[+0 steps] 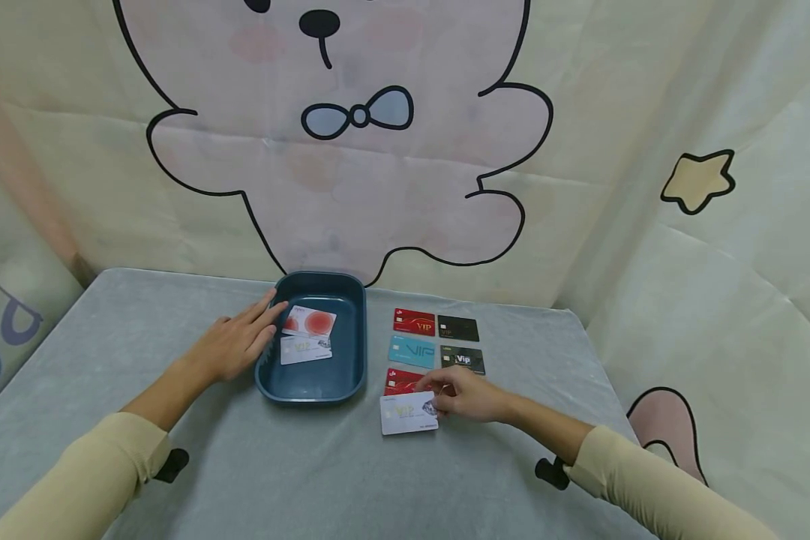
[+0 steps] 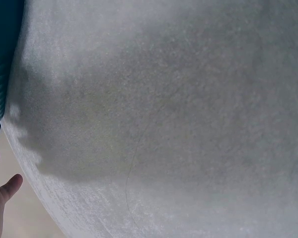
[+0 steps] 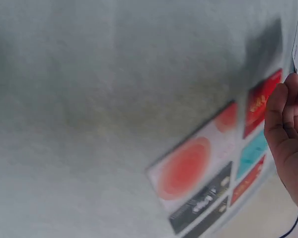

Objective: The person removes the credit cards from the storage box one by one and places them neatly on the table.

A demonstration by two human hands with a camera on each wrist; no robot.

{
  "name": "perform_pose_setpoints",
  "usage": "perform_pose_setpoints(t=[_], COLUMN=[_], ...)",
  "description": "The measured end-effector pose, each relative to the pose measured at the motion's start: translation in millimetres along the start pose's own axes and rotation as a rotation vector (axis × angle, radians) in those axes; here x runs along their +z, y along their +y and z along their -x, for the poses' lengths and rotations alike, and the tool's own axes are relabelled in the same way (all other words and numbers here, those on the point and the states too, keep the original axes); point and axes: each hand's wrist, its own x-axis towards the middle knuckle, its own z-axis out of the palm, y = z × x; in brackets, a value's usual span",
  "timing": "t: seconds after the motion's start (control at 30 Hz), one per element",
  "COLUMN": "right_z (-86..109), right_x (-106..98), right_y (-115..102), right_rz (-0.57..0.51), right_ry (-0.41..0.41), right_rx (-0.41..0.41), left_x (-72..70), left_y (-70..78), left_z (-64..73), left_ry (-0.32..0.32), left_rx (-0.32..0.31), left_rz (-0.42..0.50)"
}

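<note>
My right hand (image 1: 469, 394) pinches a white VIP card (image 1: 405, 414) by its right edge, in front of a red card (image 1: 400, 381) that it partly covers. Fairly straight fingers of my left hand (image 1: 232, 345) rest on the left rim of a dark blue tray (image 1: 317, 386). Inside that tray lie a white card with red circles (image 1: 317, 322) and another white VIP card (image 1: 305, 350), slightly overlapping. The right wrist view shows a white card with red circles (image 3: 186, 166) lying on the cloth; in the head view my right hand hides it.
Right of the tray, cards lie in two columns: a red VIP card (image 1: 415, 322), a black card (image 1: 457, 328), a light blue card (image 1: 412, 351) and a dark Vip card (image 1: 462, 359). Grey cloth (image 1: 297, 472) covers the table. A printed curtain (image 1: 391, 195) hangs behind its back edge.
</note>
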Motion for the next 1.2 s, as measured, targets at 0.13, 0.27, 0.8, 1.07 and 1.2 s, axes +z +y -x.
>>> perform_pose_setpoints(t=[0.13,0.27,0.8,1.07,1.2], right_z=[2.1,3.1,4.9,5.6,6.4], right_x=[6,11,18,21,22], right_y=[9,17,22,24,23], right_rz=[-0.024,-0.004,0.302,0.35,0.405], right_ry=[-0.001,0.019,0.077,0.08,0.084], right_rx=[0.0,0.015,-0.026,-0.058,-0.081], left_x=[-1.5,-2.3,-1.3,-1.9,-0.8], left_y=[0.9,1.1,0.0,0.8,0.1], left_z=[1.6,2.3,2.0,1.8,1.4], left_ry=[0.001,-0.005,-0.004,-0.008,-0.008], left_rx=[0.006,0.009,0.01,0.006,0.005], left_rz=[0.001,0.002,0.001,0.003,0.002])
